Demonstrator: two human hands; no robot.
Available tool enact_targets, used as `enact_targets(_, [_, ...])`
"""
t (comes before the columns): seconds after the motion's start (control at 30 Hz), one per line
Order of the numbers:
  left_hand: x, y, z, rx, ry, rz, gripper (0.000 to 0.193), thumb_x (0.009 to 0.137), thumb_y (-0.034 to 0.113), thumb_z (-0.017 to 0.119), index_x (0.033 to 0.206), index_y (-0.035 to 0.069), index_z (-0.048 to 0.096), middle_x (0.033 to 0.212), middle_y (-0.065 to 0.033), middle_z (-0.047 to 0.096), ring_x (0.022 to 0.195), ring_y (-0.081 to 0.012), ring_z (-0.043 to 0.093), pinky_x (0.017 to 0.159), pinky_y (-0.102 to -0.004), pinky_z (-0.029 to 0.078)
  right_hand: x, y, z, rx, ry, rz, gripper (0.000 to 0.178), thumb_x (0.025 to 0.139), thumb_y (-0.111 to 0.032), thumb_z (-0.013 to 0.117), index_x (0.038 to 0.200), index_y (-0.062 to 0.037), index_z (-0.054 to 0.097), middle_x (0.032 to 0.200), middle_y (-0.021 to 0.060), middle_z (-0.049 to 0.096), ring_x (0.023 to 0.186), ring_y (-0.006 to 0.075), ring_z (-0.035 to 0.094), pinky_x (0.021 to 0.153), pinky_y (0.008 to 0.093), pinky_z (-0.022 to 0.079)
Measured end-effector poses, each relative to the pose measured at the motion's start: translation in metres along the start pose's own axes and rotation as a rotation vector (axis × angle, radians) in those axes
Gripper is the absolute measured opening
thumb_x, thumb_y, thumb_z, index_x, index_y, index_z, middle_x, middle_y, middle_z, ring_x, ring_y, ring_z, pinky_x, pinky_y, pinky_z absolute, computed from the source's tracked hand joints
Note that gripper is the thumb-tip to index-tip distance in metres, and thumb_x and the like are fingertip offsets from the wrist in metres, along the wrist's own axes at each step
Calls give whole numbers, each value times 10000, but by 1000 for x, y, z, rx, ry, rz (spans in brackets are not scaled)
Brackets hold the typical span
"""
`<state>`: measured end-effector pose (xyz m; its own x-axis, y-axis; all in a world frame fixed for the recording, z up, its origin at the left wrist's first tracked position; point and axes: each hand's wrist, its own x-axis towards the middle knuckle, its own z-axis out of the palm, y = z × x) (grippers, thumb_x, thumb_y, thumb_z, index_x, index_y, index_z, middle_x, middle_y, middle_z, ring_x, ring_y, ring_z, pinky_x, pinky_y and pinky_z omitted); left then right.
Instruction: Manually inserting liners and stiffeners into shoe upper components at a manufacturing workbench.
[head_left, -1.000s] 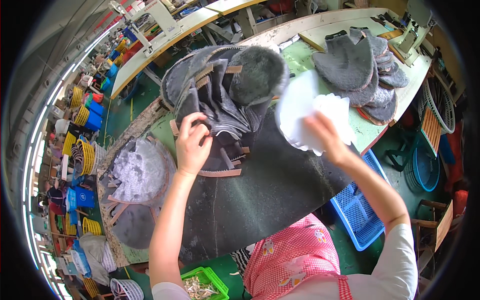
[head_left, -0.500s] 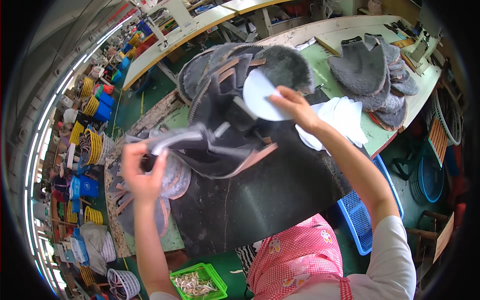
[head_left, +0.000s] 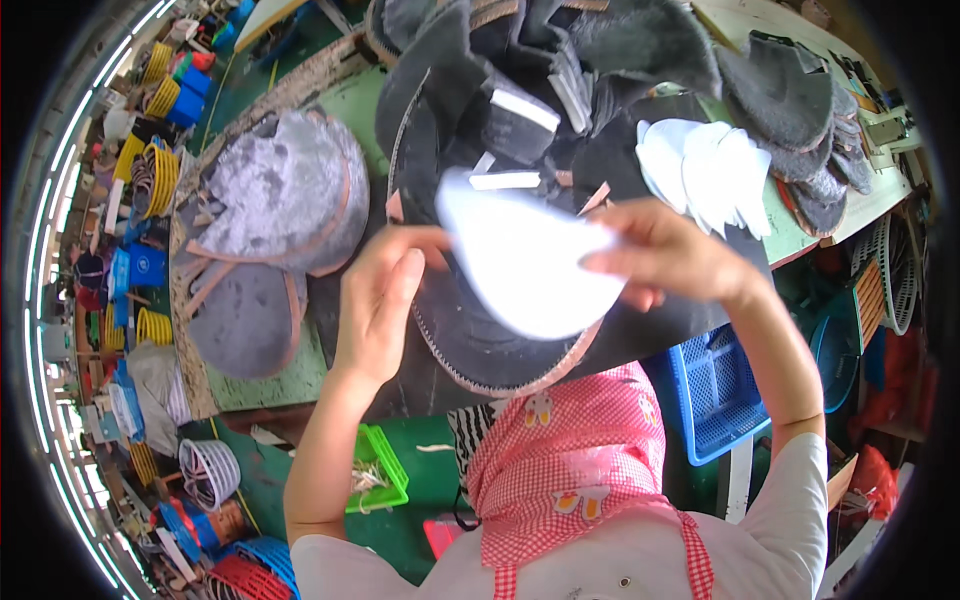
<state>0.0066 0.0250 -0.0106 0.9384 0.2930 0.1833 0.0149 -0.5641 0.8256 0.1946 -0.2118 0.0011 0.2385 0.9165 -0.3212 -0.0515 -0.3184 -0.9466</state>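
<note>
My right hand [head_left: 680, 255] grips a white, rounded flat piece [head_left: 525, 265] by its right edge, thumb on top; the piece is blurred. Below it a dark slipper-shaped fabric piece [head_left: 465, 345] with a zigzag-stitched, pinkish edge lies spread on the black work surface. My left hand [head_left: 380, 290] is at the left edges of both pieces, its thumb apart from the fingers. The index fingertip reaches the white piece's edge; whether it touches cannot be made out. White strips [head_left: 505, 181] show on the dark fabric beyond.
Several white pieces [head_left: 705, 175] lie stacked at the right. Grey plush pieces are piled at the left [head_left: 280, 190] and far right [head_left: 780, 100]. A blue basket [head_left: 715, 400] stands low at the right, a green tray [head_left: 385, 470] of scraps below the table's front edge.
The dark fabric piece has come down flat in front of me, and my left hand has let go of the part it held. My right hand has brought the white piece over it.
</note>
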Motion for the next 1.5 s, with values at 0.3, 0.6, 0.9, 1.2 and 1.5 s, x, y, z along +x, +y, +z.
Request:
enact_targets(0.3, [-49, -31, -4, -151, -285, -555, 262, 890, 201, 738, 742, 6, 643, 623, 6, 618, 569, -18, 546, 511, -182, 384, 20, 29, 67, -482, -71, 130, 300, 927, -286, 668, 921, 10, 716, 677, 86, 677, 528, 143, 640, 518, 248, 486])
enact_targets(0.6, [-36, -33, -1, 448, -224, -350, 436, 754, 388, 808, 751, 75, 505, 579, -42, 592, 543, -231, 631, 529, -347, 473, 20, 32, 76, -1166, 107, -58, 263, 866, -277, 705, 863, -16, 681, 717, 101, 678, 639, 233, 681, 623, 343, 527])
enact_targets(0.9, [12, -13, 22, 391, 222, 246, 261, 853, 226, 735, 1005, 50, 617, 783, -54, 591, 789, -262, 556, 745, -398, 442, 34, 37, 13, -292, 534, 29, 378, 923, -196, 657, 1230, 14, 588, 852, 57, 647, 596, 74, 574, 456, 239, 439])
enact_targets(1.2, [20, -11, 35, -215, 90, -97, 176, 910, 111, 684, 1021, -24, 660, 815, -42, 668, 719, -79, 594, 774, -231, 466, 36, 44, 21, 241, 402, -106, 245, 959, -195, 626, 1047, 35, 627, 777, 67, 630, 599, 103, 621, 486, 237, 533])
enact_targets(1.5, [-23, 22, 28, -736, 226, -152, 225, 886, 47, 715, 1086, -51, 685, 1013, -69, 702, 937, -106, 632, 862, -244, 483, 8, 21, 70, 575, 507, -382, 115, 936, -152, 687, 963, -41, 686, 626, -70, 524, 483, 5, 418, 428, 190, 280])
